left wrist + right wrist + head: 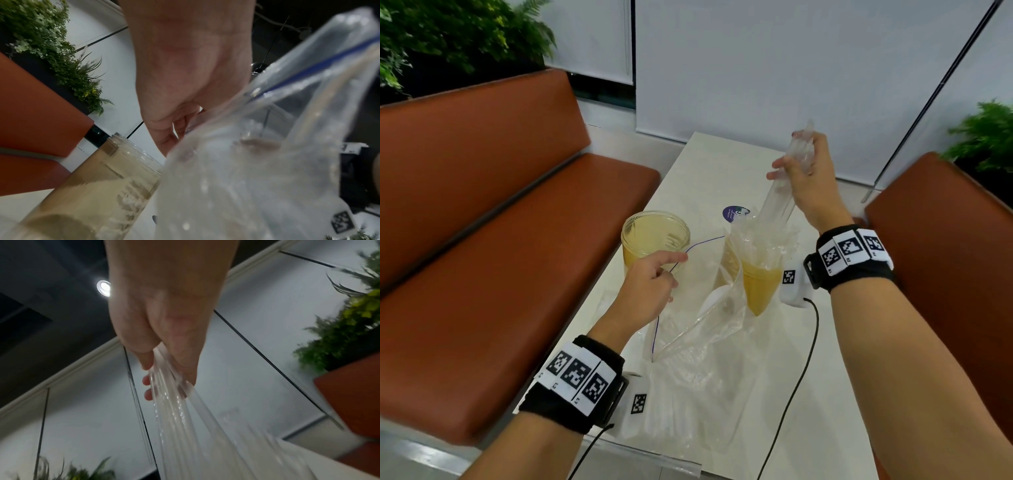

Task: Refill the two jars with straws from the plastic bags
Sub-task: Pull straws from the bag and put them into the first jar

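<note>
Head view: at a white table (835,394) between 2 rust-coloured padded benches (493,240), the right hand (806,174) is raised high, fingers wrapped round the upper part of a bundle of clear straws (777,202) whose lower ends reach down into the right jar (758,284), a clear, amber-tinted tub. The left hand (650,284) pinches the blue-striped lip of a crinkled clear plastic bag (698,329), holding its mouth open in front of that jar; more straws lie inside the bag on the table. A 2nd, wide-mouthed left jar (654,240) stands just beyond the left hand. Only this view shows both jars, both black wristbands and a round sticker (734,213) on the tabletop.

Left wrist view: from below, the left hand (185,73) has its fingers curled, film gathered against them; the bag (257,170) fills the frame, glossy and blurred, its blue zip line running diagonally. The left jar (98,191) shows its threaded neck and ribbed side, and fern-like plants (51,48) top the bench back.

Right wrist view: the right hand (162,324) clamps the straws (185,415), smooth, translucent tubes fanning downward, 2 fingertips (146,380) peeking past them. A round ceiling lamp (103,287) glows overhead.
</note>
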{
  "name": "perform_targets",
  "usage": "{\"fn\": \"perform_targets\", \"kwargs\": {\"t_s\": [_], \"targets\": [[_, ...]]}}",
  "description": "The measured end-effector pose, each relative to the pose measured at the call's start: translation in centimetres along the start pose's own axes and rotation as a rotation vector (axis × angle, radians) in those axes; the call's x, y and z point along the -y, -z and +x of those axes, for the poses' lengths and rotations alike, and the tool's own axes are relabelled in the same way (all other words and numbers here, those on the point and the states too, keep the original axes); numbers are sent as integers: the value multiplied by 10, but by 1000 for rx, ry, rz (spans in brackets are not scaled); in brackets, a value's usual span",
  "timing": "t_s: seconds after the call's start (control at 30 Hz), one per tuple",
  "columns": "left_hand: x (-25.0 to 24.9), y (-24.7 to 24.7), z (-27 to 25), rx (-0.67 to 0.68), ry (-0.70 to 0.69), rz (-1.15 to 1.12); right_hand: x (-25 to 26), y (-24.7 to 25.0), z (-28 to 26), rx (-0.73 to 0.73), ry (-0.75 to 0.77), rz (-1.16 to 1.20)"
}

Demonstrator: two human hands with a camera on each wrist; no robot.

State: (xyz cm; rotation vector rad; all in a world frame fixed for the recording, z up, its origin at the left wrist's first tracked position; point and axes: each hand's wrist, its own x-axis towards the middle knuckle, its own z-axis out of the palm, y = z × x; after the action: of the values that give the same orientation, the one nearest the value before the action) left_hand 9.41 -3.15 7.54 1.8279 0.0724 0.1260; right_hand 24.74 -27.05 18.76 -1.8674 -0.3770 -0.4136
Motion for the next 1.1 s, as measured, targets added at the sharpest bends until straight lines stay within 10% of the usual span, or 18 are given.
{"fn": "perform_targets", "kwargs": {"t_s": [0.33,0.5,0.63,0.9,1.1], "targets": [[-1,2,1,11,4,3,-48,-17,-20,-73,-264,-41],[-3,1,2,25,7,-3,-29,-9,-19,-152,-17,-102],[-6,-1,2,24,-1,7,-17,-8,-11,-47,151,-500],[-10,-4,1,37,-3,-21,-57,-26,-54,477,-68,-980],[-9,-5,0,28,-39,1,14,-31,-55,202,137,-478]]}}
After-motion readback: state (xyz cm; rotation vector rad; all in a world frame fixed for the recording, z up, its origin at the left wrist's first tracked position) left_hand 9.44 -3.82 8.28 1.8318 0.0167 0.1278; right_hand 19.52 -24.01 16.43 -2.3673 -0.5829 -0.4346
